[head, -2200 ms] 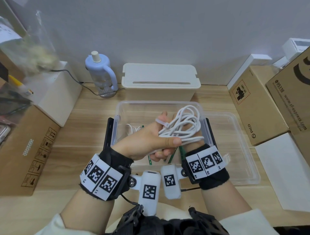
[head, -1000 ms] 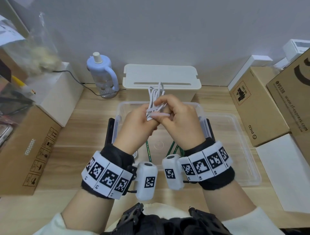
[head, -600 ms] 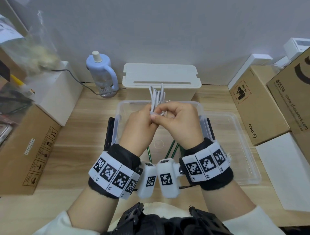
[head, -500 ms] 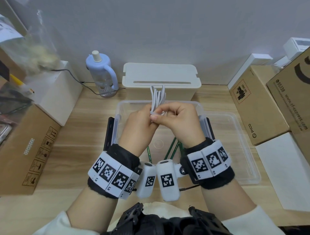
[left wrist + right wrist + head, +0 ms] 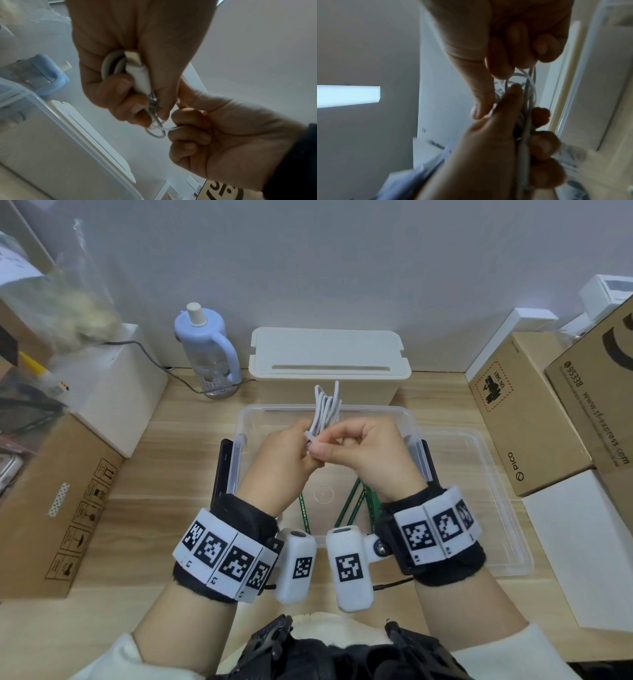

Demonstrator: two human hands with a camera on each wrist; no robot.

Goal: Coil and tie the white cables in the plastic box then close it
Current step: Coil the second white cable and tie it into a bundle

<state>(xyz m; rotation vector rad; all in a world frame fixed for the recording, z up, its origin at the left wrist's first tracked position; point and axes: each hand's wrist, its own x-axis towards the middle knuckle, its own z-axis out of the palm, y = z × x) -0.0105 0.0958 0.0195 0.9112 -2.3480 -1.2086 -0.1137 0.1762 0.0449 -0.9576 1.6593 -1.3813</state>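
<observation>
Both hands (image 5: 329,455), bunched white cable (image 5: 327,409) loops upright

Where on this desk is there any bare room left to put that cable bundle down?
Bare wood lies left of the clear plastic box, bordered by the cardboard carton and bottle. The box's lid is free. The right side is crowded with cartons.

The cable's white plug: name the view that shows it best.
Left wrist view: the white plug sits close and sharp in the left hand. Head view hides it behind the hands; right wrist view shows only blurred strands.
</observation>
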